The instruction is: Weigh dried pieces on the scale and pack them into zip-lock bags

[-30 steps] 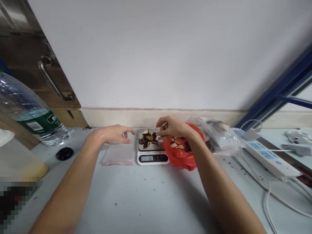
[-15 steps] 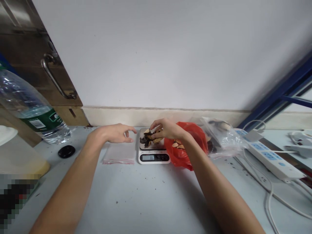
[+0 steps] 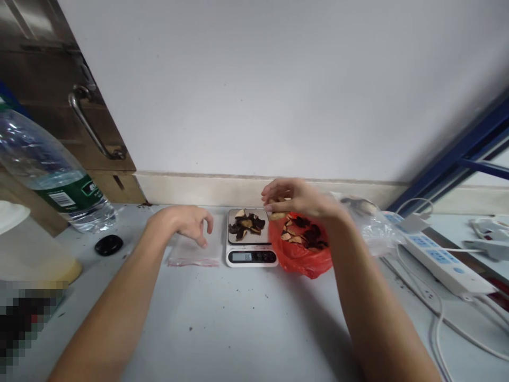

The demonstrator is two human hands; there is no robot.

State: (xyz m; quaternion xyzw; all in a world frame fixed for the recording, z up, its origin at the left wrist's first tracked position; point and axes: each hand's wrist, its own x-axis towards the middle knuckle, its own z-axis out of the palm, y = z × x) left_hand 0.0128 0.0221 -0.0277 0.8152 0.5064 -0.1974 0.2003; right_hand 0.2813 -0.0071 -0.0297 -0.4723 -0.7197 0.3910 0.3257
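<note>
A small kitchen scale (image 3: 251,257) stands on the grey table with a pile of dried brown slices (image 3: 246,224) on its plate. Right beside it lies an open red plastic bag (image 3: 302,260) holding more dried slices. My right hand (image 3: 296,199) hovers above the bag's left edge, fingers pinched on a pale dried slice (image 3: 277,216). My left hand (image 3: 186,222) rests with curled, spread fingers on a clear zip bag (image 3: 193,253) left of the scale and holds nothing.
A large water bottle (image 3: 51,175) lies at the far left with a black cap (image 3: 108,245) near it. A clear plastic bag (image 3: 368,225) sits right of the red one. A white power strip (image 3: 437,257) and cables run along the right side.
My right hand has lifted off the scale and moved right, over the red bag, with one slice pinched in it. My left hand has dropped onto the clear zip bag.
</note>
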